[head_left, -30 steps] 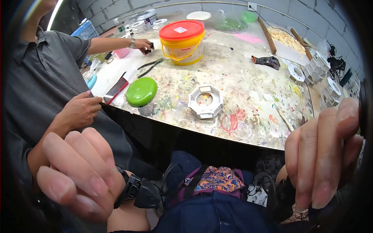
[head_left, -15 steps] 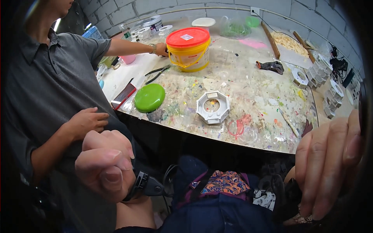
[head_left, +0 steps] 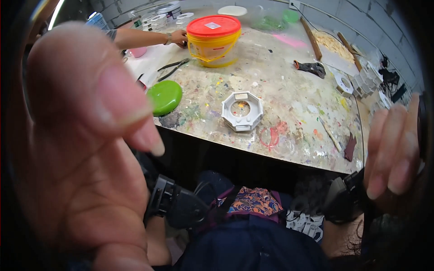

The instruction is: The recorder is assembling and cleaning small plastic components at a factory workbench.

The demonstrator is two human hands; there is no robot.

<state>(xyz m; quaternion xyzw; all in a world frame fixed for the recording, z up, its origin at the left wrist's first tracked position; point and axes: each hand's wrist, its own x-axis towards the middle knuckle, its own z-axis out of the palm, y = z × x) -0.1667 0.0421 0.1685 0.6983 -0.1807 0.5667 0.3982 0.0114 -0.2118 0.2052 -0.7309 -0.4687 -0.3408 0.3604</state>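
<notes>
My left hand (head_left: 95, 180) looms large and partly blurred at the left. Its palm shows, the front digits are stretched forward, and nothing is seen in it. At the right edge my right hand (head_left: 391, 153) is raised with its fingers extended, partly cut off by the dark rim; no held thing shows. Dark straps with black devices (head_left: 169, 196) sit at both wrists. Beyond my hands, on the paint-stained table (head_left: 289, 122), lies a white octagonal frame (head_left: 252, 118) with a round hole. Neither hand touches it.
A yellow bucket (head_left: 212, 47) with a red lid stands behind, a co-worker's hand (head_left: 179, 37) beside it. Pliers (head_left: 172, 68), a green disc-shaped lid (head_left: 165, 97), a dark glove (head_left: 310, 68) and a thin tool (head_left: 330, 134) lie around. White octagonal parts (head_left: 368, 80) are stacked right.
My left hand has come up much closer to the view and unfolded from a fist. My right hand has shifted up and outward. The view has tilted a little; the co-worker's body is now mostly hidden.
</notes>
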